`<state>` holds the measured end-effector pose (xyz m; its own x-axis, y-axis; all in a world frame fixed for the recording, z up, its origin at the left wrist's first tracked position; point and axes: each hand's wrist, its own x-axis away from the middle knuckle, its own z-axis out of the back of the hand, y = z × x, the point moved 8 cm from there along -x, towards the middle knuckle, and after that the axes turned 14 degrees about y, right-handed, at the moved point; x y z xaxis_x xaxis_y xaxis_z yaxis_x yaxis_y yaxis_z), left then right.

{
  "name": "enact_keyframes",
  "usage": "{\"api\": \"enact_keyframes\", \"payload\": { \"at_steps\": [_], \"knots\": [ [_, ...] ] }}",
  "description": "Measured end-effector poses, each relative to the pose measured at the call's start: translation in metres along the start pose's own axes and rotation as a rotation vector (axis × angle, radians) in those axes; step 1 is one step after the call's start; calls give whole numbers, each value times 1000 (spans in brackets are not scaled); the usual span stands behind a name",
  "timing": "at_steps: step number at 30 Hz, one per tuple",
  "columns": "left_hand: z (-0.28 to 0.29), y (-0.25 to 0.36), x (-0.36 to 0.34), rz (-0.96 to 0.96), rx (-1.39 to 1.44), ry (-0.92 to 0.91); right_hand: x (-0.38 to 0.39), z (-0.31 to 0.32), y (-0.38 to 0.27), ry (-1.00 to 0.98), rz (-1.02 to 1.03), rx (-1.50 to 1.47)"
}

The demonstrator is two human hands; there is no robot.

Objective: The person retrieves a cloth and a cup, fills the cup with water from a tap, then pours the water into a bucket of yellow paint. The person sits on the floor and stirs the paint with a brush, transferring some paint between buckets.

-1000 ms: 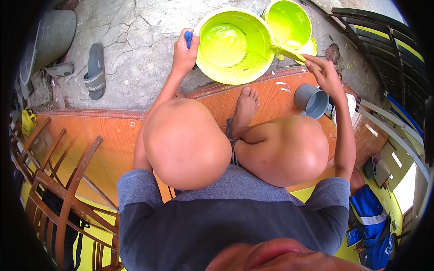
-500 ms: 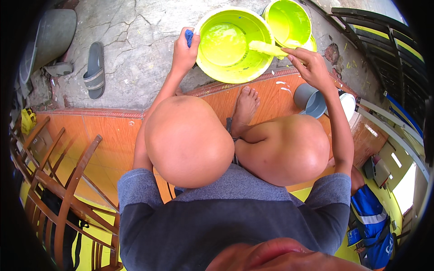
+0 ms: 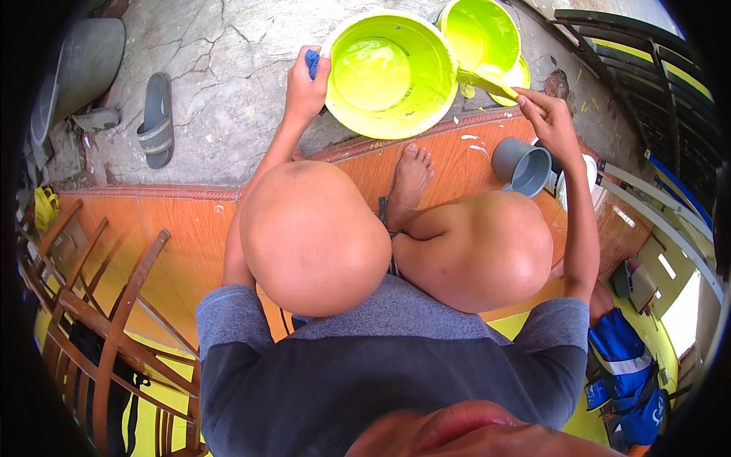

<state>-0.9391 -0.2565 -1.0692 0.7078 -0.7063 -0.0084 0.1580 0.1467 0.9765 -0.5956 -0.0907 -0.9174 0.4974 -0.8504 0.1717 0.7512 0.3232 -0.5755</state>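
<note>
A large bucket (image 3: 435, 57) stands tilted on the concrete, coated inside with bright yellow-green paint that pools at its bottom. My left hand (image 3: 306, 87) is closed at its left side, with a blue wrapped piece (image 3: 312, 64) showing between the fingers; what exactly they grip there is partly hidden. In my right hand (image 3: 550, 126) is a paintbrush (image 3: 487, 81), held by its handle. Its paint-covered bristles point left, beside the large bucket's right rim. Just behind the brush stands a smaller bucket (image 3: 509, 34) of the same paint, with a round paint-smeared piece (image 3: 520, 78) next to it.
A grey dipper (image 3: 524, 164) and a white container (image 3: 585, 183) sit on the orange tiles to the right. One grey slipper (image 3: 157, 122) lies on cracked concrete at left. Wooden chairs (image 3: 114, 320) flank my left; a dark metal rack (image 3: 647, 76) rises at far right.
My right hand has moved right with the paintbrush, taking the bristles from over the large bucket's opening to outside its rim. The left hand keeps its place at the bucket.
</note>
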Motion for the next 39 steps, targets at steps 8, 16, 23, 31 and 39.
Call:
{"api": "enact_keyframes", "payload": {
  "at_steps": [8, 16, 23, 31, 39],
  "knots": [
    [0, 3, 0, -1, -32, -8, -28, -47, -1, -379, -127, -4],
    [-1, -4, -1, 21, -22, 6, -28, -7, -1, -344, -233, 143],
    [3, -2, 2, 20, -51, 16, -83, 26, 26, -84, -67, 319],
    [-1, 5, 2, 17, -90, -22, -190, -138, 95, 142, 147, 767],
    [-1, 5, 2, 35, -111, -29, -178, -130, 97, -31, -11, 758]
  ]
}}
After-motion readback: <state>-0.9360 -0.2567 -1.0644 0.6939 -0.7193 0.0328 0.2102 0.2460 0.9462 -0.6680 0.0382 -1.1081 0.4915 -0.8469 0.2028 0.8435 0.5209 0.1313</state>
